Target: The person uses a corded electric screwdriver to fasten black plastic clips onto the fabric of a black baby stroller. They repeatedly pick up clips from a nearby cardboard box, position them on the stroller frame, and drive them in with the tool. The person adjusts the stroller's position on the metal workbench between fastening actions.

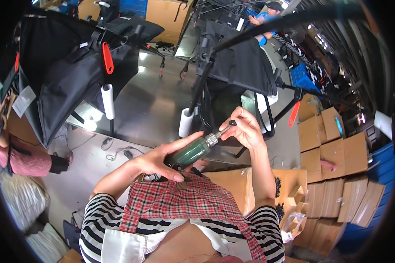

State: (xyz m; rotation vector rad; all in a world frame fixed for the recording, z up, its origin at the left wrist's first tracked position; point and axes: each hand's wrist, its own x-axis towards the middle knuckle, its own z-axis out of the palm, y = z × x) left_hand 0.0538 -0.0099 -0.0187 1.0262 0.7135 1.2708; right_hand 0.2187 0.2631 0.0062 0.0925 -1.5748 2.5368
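Observation:
My left hand [162, 160] grips a dark green cylindrical tool body [189, 152] with a silver collar at its front end, held tilted up to the right in front of my chest. My right hand [245, 127] pinches a thin black and metal rod [226, 127] that sticks out of the silver collar. Both hands are raised above a red plaid cloth [184, 199] on my lap. My sleeves are black and white striped.
Black fabric light boxes on stands [66, 65] rise at the left and centre. Flattened and stacked cardboard boxes [333, 158] fill the right side, and a blue crate [300, 76] sits behind them. Another person's sleeved arm [26, 160] reaches in at the left. Cables lie on the floor.

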